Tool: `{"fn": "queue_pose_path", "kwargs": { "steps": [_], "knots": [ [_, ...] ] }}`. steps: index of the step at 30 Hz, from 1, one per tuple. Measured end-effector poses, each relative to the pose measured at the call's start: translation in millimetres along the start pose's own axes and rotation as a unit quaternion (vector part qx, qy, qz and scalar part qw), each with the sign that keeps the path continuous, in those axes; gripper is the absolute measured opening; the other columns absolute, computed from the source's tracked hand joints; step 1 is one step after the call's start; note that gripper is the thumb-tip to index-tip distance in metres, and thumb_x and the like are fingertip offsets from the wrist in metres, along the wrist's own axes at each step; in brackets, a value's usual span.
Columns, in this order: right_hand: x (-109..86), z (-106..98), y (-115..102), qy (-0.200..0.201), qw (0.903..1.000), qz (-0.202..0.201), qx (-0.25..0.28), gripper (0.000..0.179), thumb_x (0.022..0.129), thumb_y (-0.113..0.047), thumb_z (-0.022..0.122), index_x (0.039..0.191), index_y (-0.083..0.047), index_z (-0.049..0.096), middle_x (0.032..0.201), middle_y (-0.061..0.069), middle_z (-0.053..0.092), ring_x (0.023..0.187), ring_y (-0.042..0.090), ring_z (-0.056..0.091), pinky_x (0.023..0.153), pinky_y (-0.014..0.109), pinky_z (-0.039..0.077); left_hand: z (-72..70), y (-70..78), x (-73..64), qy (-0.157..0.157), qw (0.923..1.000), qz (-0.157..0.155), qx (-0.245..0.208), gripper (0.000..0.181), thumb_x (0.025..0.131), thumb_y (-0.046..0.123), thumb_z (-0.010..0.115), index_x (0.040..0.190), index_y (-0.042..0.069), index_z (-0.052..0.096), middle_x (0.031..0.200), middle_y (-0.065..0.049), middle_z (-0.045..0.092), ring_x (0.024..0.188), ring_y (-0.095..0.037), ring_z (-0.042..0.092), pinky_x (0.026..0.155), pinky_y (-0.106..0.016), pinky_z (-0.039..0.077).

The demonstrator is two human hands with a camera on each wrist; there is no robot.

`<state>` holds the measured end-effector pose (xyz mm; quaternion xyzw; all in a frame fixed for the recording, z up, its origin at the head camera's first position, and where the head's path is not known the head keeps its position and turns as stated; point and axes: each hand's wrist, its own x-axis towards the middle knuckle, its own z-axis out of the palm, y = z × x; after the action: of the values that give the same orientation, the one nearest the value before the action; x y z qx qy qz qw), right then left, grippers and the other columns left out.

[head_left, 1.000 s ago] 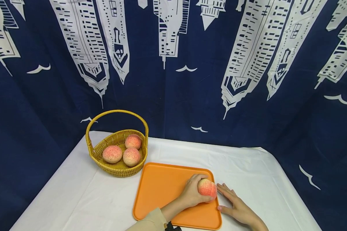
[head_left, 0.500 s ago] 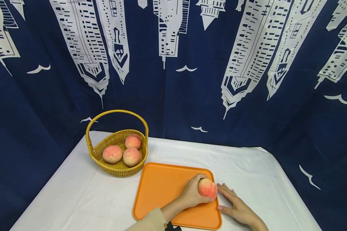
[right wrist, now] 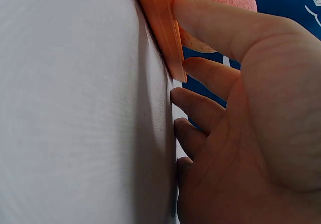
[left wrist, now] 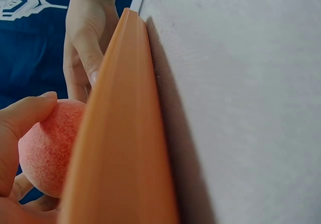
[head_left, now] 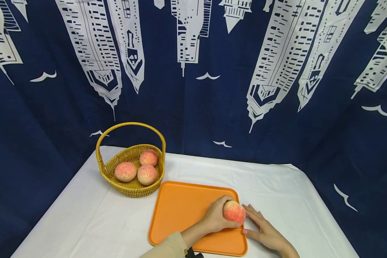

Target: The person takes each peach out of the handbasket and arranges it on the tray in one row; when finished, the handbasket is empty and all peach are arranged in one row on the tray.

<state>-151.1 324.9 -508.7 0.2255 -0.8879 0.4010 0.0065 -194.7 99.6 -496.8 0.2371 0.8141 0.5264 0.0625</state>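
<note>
While the left hand (head_left: 214, 218) holds the peach (head_left: 234, 212) between its thumb and fingers, the right hand (head_left: 267, 232) lies at four o'clock from it, fingers spread and gripping nothing. Its thumb looks to touch the orange tray (head_left: 180, 208), but I cannot tell if a fingertip touches the peach. The peach is at the tray's three o'clock side; I cannot tell if it sits there or hangs just above. It looks fuzzy, so I guess it is light, a bit soft and not slippery. Round things roll, so the best hold is around its fat middle, with no hard squeeze. At ten o'clock from the tray, a yellow basket (head_left: 134, 193) has three more peaches (head_left: 125, 172) inside. Both stand on a creased white cloth (head_left: 84, 215). Behind, at twelve o'clock, hangs a dark blue curtain (head_left: 209, 111) with white upside-down buildings.
</note>
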Motion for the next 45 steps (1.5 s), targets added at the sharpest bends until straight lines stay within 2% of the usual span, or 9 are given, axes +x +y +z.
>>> {"fn": "queue_pose_path", "kwargs": {
  "steps": [7,16,26,34,45],
  "knots": [
    [-0.1,0.0,-1.2,-0.002,1.0,-0.006,0.002,0.061,0.088,-0.022,0.071,0.143,-0.01,0.049,0.148,0.021,0.045,0.134,-0.025,0.011,0.102,-0.005,-0.001,-0.8,0.8,0.3,0.012,0.9999,-0.005,-0.006,0.066,0.065,0.028,0.091,0.121,0.022,0.058,0.119,0.006,0.057,0.108,-0.012,0.05,0.091,-0.032,0.045],
    [-0.8,0.2,-0.1,0.001,1.0,-0.003,0.0,0.06,0.087,-0.022,0.072,0.141,-0.007,0.051,0.147,0.025,0.044,0.134,-0.026,0.011,0.102,-0.005,-0.001,1.6,0.3,2.2,0.009,0.9999,-0.002,0.007,0.067,0.065,0.031,0.091,0.123,0.021,0.058,0.118,0.008,0.057,0.109,-0.011,0.051,0.094,-0.033,0.046],
    [0.7,0.7,0.6,0.0,1.0,-0.003,-0.008,0.061,0.087,-0.024,0.071,0.143,-0.013,0.05,0.148,0.022,0.044,0.135,-0.025,0.009,0.102,-0.005,0.0,2.5,-0.9,2.7,0.02,0.9998,-0.003,0.008,0.072,0.064,0.028,0.092,0.126,0.017,0.056,0.122,0.004,0.056,0.11,-0.013,0.051,0.095,-0.034,0.046],
    [1.3,0.7,0.9,-0.001,1.0,0.0,-0.006,0.063,0.087,-0.024,0.071,0.145,-0.015,0.048,0.148,0.025,0.042,0.136,-0.024,0.008,0.102,-0.004,-0.002,1.5,-0.8,2.7,0.026,0.9996,-0.012,0.008,0.076,0.064,0.027,0.092,0.13,0.015,0.056,0.122,0.003,0.056,0.11,-0.015,0.051,0.093,-0.034,0.047],
    [0.8,0.8,-0.4,0.001,0.9999,-0.016,-0.006,0.061,0.087,-0.022,0.071,0.143,-0.01,0.049,0.147,0.024,0.044,0.135,-0.024,0.011,0.103,-0.004,-0.001,3.6,-2.3,3.1,0.024,0.9994,-0.005,0.024,0.073,0.063,0.03,0.092,0.126,0.015,0.059,0.119,0.005,0.057,0.108,-0.013,0.052,0.092,-0.032,0.047]
  ]
}}
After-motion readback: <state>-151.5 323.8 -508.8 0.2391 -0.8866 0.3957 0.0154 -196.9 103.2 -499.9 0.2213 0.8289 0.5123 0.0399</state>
